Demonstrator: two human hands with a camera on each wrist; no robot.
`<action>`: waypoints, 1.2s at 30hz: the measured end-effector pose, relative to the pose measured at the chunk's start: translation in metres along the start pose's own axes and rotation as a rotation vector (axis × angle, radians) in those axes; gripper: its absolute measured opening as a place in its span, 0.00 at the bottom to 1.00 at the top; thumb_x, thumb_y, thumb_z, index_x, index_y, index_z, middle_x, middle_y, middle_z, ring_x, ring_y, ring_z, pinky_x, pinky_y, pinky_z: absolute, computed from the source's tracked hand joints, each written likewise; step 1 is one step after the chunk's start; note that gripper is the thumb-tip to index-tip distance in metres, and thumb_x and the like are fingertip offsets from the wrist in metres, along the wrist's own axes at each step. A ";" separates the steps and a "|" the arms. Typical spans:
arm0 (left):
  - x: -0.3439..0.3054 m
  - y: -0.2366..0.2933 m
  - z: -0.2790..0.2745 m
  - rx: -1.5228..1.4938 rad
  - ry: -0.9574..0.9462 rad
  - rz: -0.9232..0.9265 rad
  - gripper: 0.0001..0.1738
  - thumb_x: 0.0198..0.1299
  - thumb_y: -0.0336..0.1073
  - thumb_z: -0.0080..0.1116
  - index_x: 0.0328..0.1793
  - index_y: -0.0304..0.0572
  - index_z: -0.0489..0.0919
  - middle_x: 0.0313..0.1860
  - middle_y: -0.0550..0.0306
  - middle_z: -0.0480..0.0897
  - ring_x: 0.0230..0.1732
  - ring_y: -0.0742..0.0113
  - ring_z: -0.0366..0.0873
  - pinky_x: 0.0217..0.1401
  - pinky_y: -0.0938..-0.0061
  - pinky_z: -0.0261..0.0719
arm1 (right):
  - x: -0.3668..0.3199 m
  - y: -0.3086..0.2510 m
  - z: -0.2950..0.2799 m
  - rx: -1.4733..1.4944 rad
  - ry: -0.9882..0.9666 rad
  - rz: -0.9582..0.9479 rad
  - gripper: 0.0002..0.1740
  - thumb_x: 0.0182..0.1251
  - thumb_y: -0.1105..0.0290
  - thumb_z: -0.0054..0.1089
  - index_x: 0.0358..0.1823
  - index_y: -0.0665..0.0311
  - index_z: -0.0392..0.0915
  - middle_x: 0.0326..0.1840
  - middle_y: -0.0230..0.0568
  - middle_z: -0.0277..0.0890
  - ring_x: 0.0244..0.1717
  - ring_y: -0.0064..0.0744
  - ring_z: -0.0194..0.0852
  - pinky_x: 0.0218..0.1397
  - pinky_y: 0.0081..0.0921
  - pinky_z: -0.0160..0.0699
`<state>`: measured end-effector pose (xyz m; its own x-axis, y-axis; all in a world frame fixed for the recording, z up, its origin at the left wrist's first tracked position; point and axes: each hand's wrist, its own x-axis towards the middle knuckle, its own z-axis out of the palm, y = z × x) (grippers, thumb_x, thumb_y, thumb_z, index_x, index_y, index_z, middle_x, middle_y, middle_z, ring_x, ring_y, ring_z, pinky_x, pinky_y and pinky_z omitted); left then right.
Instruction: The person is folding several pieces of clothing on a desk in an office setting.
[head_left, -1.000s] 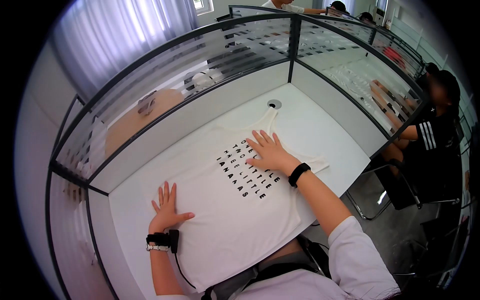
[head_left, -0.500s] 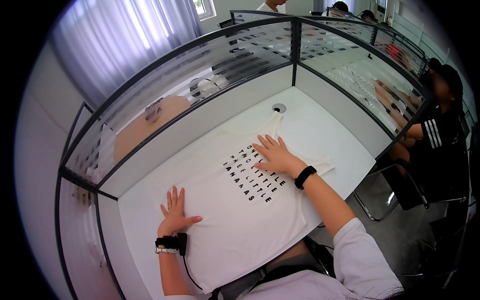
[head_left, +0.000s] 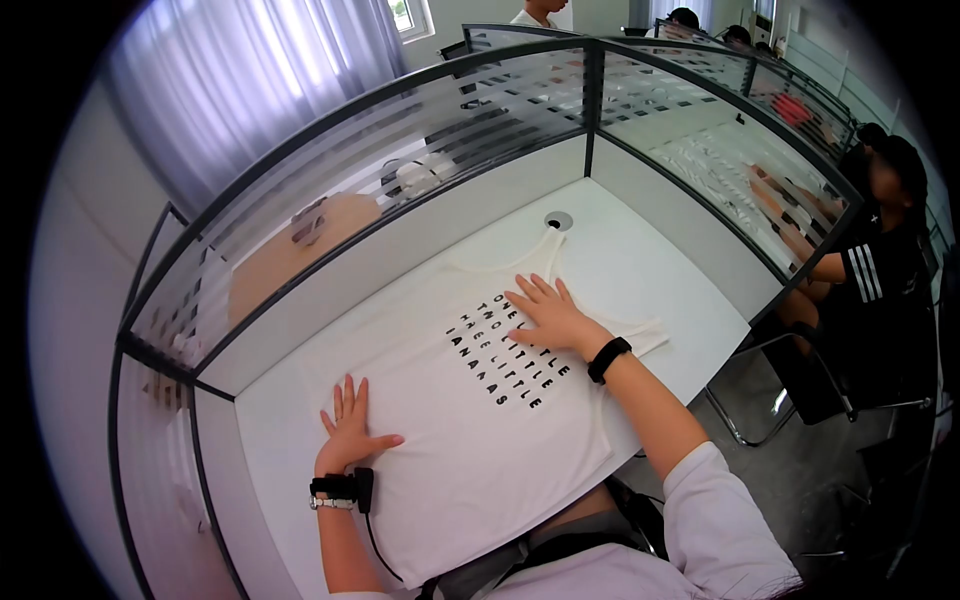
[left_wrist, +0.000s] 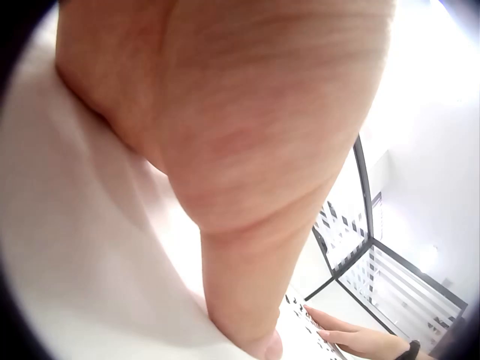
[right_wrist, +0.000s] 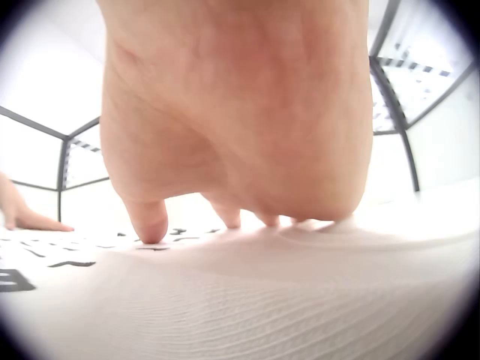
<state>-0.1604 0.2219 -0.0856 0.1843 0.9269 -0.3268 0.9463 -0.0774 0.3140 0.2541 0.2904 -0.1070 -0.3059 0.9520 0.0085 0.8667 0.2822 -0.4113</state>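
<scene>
A white tank top (head_left: 480,460) with rows of black lettering lies spread over the desk, its straps toward the far right and its hem at the near edge. My left hand (head_left: 350,432) rests on the left side of the fabric, fingers straight and thumb stretched out to the right. On the upper part of the print lies my right hand (head_left: 555,315), fingers spread and covering some letters. In the right wrist view the fingertips (right_wrist: 152,231) touch the cloth beside the lettering. The left wrist view shows the thumb (left_wrist: 247,292) down on the fabric.
A white desk (head_left: 660,270) with a round cable hole (head_left: 558,220) is bordered by low partitions (head_left: 420,235) topped with striped glass. A cable (head_left: 378,545) runs down from the left wristband. At the right, a person in black (head_left: 880,260) sits beyond the partition.
The camera view shifted slightly between the first two frames, so the desk and hands appear farther right. Both hands stay in the same places on the tank top.
</scene>
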 end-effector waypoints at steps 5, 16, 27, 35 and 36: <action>-0.001 -0.001 0.001 -0.002 0.001 -0.005 0.79 0.37 0.68 0.78 0.88 0.48 0.41 0.89 0.44 0.31 0.88 0.45 0.19 0.79 0.32 0.17 | 0.000 0.001 0.002 -0.002 0.008 -0.005 0.45 0.67 0.39 0.57 0.81 0.50 0.59 0.88 0.48 0.41 0.89 0.48 0.28 0.86 0.55 0.23; -0.002 -0.002 0.001 -0.036 0.013 0.011 0.78 0.37 0.68 0.78 0.88 0.48 0.42 0.89 0.43 0.32 0.88 0.46 0.20 0.79 0.33 0.15 | 0.000 0.001 0.000 -0.005 0.009 0.001 0.45 0.66 0.40 0.58 0.81 0.51 0.60 0.88 0.47 0.42 0.88 0.49 0.29 0.86 0.56 0.25; -0.002 -0.001 0.002 0.005 0.016 -0.003 0.78 0.38 0.68 0.78 0.88 0.49 0.42 0.89 0.45 0.32 0.88 0.46 0.21 0.79 0.33 0.17 | 0.000 -0.001 -0.002 0.000 -0.003 0.007 0.45 0.66 0.40 0.58 0.81 0.52 0.60 0.88 0.47 0.42 0.89 0.48 0.30 0.86 0.55 0.26; -0.001 -0.003 0.004 0.010 0.024 0.010 0.78 0.37 0.70 0.77 0.88 0.52 0.42 0.89 0.45 0.32 0.88 0.45 0.21 0.79 0.31 0.19 | 0.000 0.000 -0.002 0.009 0.000 0.005 0.45 0.66 0.40 0.58 0.81 0.51 0.60 0.88 0.47 0.42 0.89 0.48 0.29 0.86 0.55 0.24; 0.000 -0.004 0.004 0.007 0.028 0.016 0.78 0.37 0.70 0.77 0.88 0.52 0.42 0.89 0.45 0.32 0.88 0.45 0.21 0.79 0.31 0.19 | 0.000 0.001 -0.002 0.023 0.002 0.000 0.45 0.66 0.40 0.58 0.81 0.51 0.60 0.88 0.47 0.42 0.89 0.48 0.29 0.86 0.55 0.24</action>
<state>-0.1632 0.2207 -0.0909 0.1922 0.9354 -0.2967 0.9450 -0.0949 0.3130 0.2556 0.2910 -0.1056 -0.3051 0.9523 0.0106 0.8575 0.2795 -0.4319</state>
